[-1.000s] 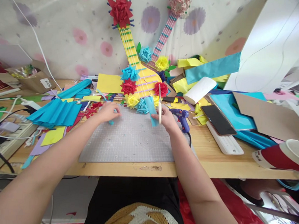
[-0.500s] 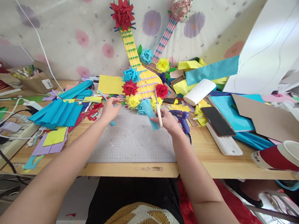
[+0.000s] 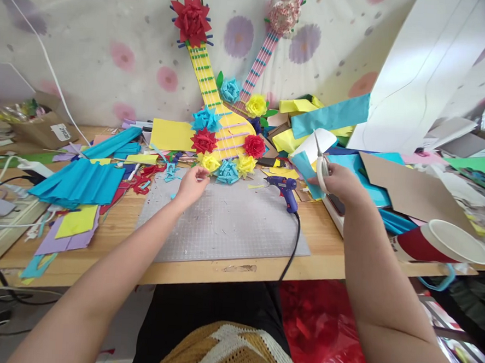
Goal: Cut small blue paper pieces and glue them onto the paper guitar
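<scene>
My right hand (image 3: pixel 341 183) is closed on white-handled scissors (image 3: pixel 321 167) and also holds a blue paper strip (image 3: pixel 307 172), over the right part of the table. The scissor blades point up. My left hand (image 3: pixel 192 185) hovers over the grey cutting mat (image 3: pixel 231 224) near its back edge, fingers curled together; whether anything small is between them is too tiny to tell. Just behind it stands a yellow paper guitar (image 3: pixel 234 127) with blue, red and yellow paper flowers round its body. A purple glue gun (image 3: pixel 285 191) lies on the mat's right side.
Pleated blue paper (image 3: pixel 82 182) and paper scraps cover the left. A paper cup (image 3: pixel 431 242) stands at the right front edge, near brown cardboard (image 3: pixel 410 186). Behind the yellow guitar leans a pink one (image 3: pixel 261 62). The glue gun's black cable (image 3: pixel 295 245) hangs over the front edge.
My right hand has moved right with the scissors and blue strip, uncovering the glue gun. My left hand has shifted slightly right. The camera view has shifted a little to the right.
</scene>
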